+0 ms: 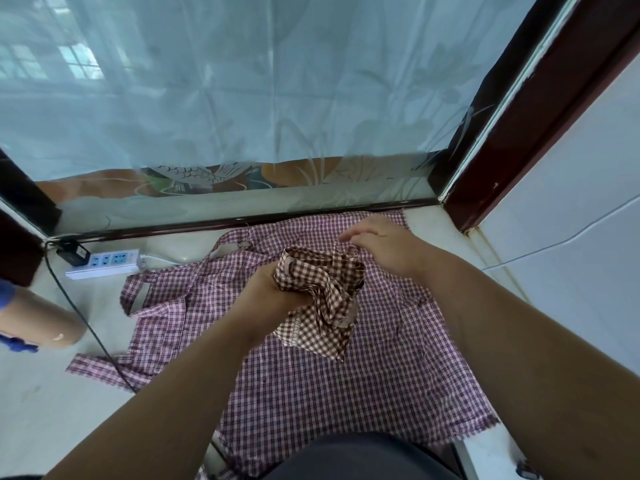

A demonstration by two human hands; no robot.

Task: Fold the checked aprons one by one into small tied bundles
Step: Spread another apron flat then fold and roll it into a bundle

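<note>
Clutching brown checked apron [322, 296], left hand [273, 289] grip tight; right hand [381, 244] pinching its strap [343, 250]

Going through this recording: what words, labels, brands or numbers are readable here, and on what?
No text can be read.
On the white power strip: no legible marking, too blurred.
On the black adapter at its end: label, if any, too small.
On the brown checked apron: patterned trim only, no letters.
</note>
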